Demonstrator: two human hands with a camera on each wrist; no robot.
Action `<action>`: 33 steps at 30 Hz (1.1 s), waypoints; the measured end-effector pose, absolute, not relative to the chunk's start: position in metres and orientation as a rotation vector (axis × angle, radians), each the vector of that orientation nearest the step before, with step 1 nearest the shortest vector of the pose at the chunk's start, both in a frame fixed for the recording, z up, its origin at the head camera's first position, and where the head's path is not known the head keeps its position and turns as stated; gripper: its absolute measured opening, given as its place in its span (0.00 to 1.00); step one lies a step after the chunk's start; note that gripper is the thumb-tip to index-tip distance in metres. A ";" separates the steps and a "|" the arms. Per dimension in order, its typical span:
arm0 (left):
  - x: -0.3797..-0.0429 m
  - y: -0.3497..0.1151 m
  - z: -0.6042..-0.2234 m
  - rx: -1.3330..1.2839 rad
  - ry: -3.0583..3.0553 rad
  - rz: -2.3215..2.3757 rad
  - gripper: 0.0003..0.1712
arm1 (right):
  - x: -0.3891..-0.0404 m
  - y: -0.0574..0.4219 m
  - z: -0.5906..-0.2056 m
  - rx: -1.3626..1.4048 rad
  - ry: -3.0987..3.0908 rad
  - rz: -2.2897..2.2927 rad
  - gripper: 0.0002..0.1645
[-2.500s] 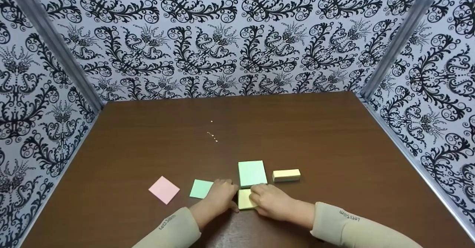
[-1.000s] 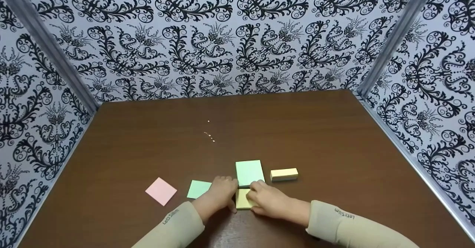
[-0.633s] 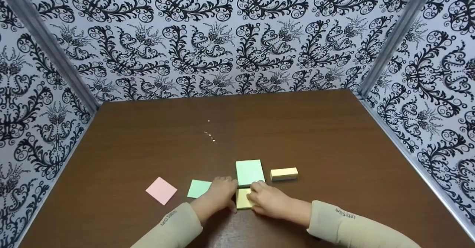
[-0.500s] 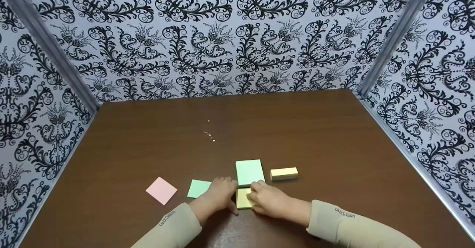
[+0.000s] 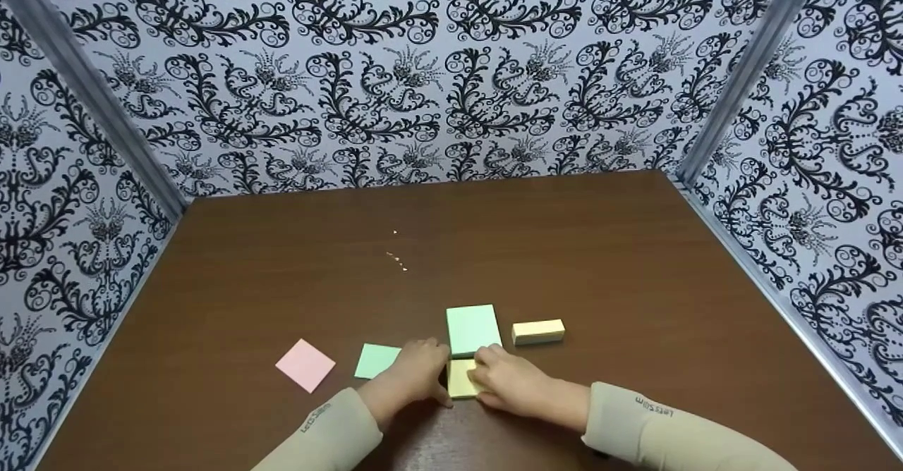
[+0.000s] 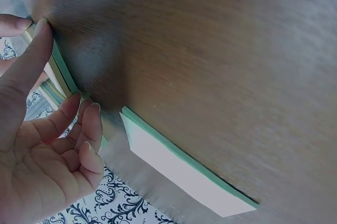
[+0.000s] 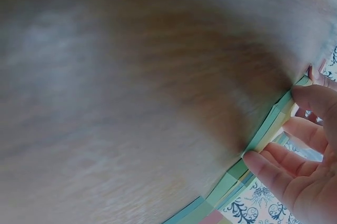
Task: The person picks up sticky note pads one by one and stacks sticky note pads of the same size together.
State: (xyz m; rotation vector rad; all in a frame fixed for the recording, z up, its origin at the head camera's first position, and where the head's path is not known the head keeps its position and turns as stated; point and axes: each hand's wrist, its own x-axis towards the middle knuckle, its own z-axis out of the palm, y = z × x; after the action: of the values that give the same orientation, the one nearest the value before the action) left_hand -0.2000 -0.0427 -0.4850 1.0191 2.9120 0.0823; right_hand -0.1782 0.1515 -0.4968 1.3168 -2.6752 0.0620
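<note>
Yellow on top and green along its lower edge, the yellow pad lies on the tabletop in front of you, just nearer than the large green pad. Your left hand pinches its left edge, thumb at the near corner and 1 fingertip at the far corner, the other fingers loosely curled; your right hand pinches the right edge, thumb near and fingertip far. If you squeeze harder at the corners, the layers may slip over each other or bow upward. If you push away from yourself, you may shove the large green pad askew, since it sits just beyond the far edge. Your left hand partly covers the small green pad in the head view, so a sideways swing could drag it; a rightward swing may knock the narrow yellow block. The yellow pad's side edges run straight away from you, roughly in line with the large green pad. Your right hand hides part of it, so you cannot tell a long axis.
</note>
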 end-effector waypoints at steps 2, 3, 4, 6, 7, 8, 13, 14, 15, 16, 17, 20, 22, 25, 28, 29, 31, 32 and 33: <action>-0.200 -0.042 -0.484 1.026 2.912 0.066 0.31 | -0.179 0.152 -0.498 1.326 -2.647 0.052 0.12; -0.199 -0.042 -0.484 1.032 2.915 0.054 0.31 | -0.179 0.153 -0.499 1.329 -2.627 0.040 0.12; -0.199 -0.042 -0.484 1.035 2.916 0.051 0.31 | -0.179 0.153 -0.500 1.331 -2.608 0.038 0.12; -0.198 -0.042 -0.484 1.036 2.915 0.051 0.31 | -0.179 0.153 -0.501 1.335 -2.568 0.035 0.11; -0.198 -0.042 -0.484 1.037 2.913 0.053 0.31 | -0.179 0.153 -0.501 1.336 -2.552 0.036 0.11; -0.198 -0.042 -0.484 1.039 2.911 0.058 0.31 | -0.179 0.153 -0.501 1.334 -2.540 0.039 0.10; -0.199 -0.044 -0.483 1.027 2.875 0.085 0.30 | -0.179 0.152 -0.499 1.331 -2.532 0.036 0.10; -0.200 -0.044 -0.482 1.019 2.864 0.087 0.29 | -0.178 0.152 -0.499 1.330 -2.538 0.032 0.10; -0.201 -0.044 -0.481 1.010 2.850 0.086 0.29 | -0.178 0.152 -0.499 1.331 -2.544 0.025 0.10; -0.201 -0.044 -0.479 0.999 2.838 0.083 0.28 | -0.178 0.152 -0.498 1.333 -2.548 0.022 0.10; -0.202 -0.044 -0.479 0.990 2.827 0.080 0.28 | -0.178 0.152 -0.498 1.334 -2.553 0.020 0.10; -0.203 -0.045 -0.478 0.971 2.809 0.095 0.27 | -0.177 0.152 -0.497 1.339 -2.569 0.009 0.11; -0.202 -0.045 -0.479 0.970 2.814 0.113 0.27 | -0.177 0.152 -0.497 1.343 -2.573 -0.003 0.12; -0.201 -0.044 -0.479 0.983 2.834 0.117 0.26 | -0.177 0.153 -0.497 1.345 -2.564 -0.024 0.13; -0.199 -0.042 -0.479 0.987 2.850 0.107 0.26 | -0.178 0.154 -0.498 1.350 -2.530 -0.013 0.13; -0.198 -0.041 -0.479 0.987 2.855 0.103 0.26 | -0.178 0.154 -0.498 1.351 -2.518 -0.004 0.13; -0.198 -0.040 -0.479 0.986 2.864 0.095 0.25 | -0.179 0.155 -0.499 1.355 -2.496 0.011 0.14; -0.197 -0.039 -0.480 0.983 2.867 0.093 0.25 | -0.179 0.155 -0.498 1.357 -2.485 0.018 0.14; -0.197 -0.038 -0.480 0.981 2.869 0.083 0.24 | -0.179 0.156 -0.498 1.360 -2.475 0.017 0.14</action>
State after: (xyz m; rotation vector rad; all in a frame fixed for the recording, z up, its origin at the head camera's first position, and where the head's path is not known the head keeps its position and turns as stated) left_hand -0.1972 -0.0377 -0.4798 0.9806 2.8692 0.0830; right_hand -0.1793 0.1560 -0.4980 1.3603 -2.4745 0.0168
